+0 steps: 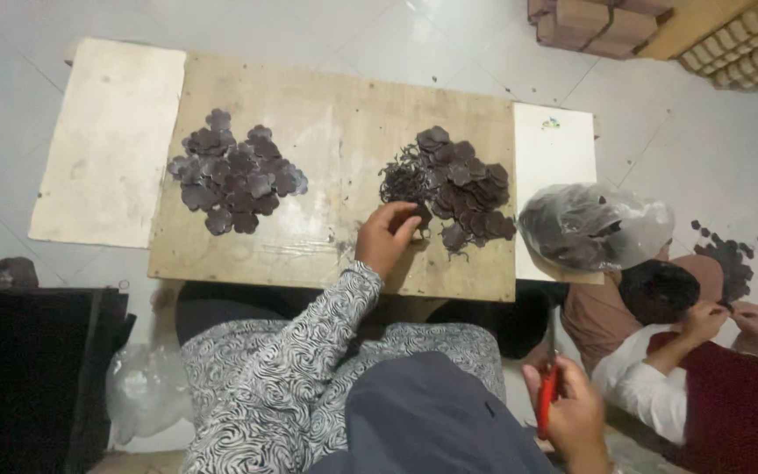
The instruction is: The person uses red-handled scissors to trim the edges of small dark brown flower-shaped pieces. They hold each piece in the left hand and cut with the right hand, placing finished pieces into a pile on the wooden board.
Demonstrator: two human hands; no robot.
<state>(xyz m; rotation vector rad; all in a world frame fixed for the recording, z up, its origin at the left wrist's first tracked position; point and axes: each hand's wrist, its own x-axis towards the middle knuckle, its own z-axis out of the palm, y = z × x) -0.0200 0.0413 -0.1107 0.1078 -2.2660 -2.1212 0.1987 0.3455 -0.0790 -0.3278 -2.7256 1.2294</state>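
Red-handled scissors [547, 397] sit gripped in the right hand [572, 420], nearest the camera, low over the lap with the blades pointing up toward the left sleeve; I judge a careless swing could nick the patterned sleeve [296, 351] or the co-worker's arm close by on the right. Further out, the left hand [386, 237] has its fingers pinched on a dark brown flower-shaped piece at the edge of the right heap [456, 195] on the wooden surface [335, 123]. That heap mixes flat pieces with tangled trimmings, so a pull may drag several along or scatter them off the front edge. The left heap [234, 171] lies well apart and tidy.

Just right of the surface, a clear plastic bag [594, 226] bulging with dark pieces rests half on a white board [554, 145], which carries a small coloured sticker near its top; the bag could roll off. Farthest, stacked brown cardboard boxes [603, 22] fill the top right corner.
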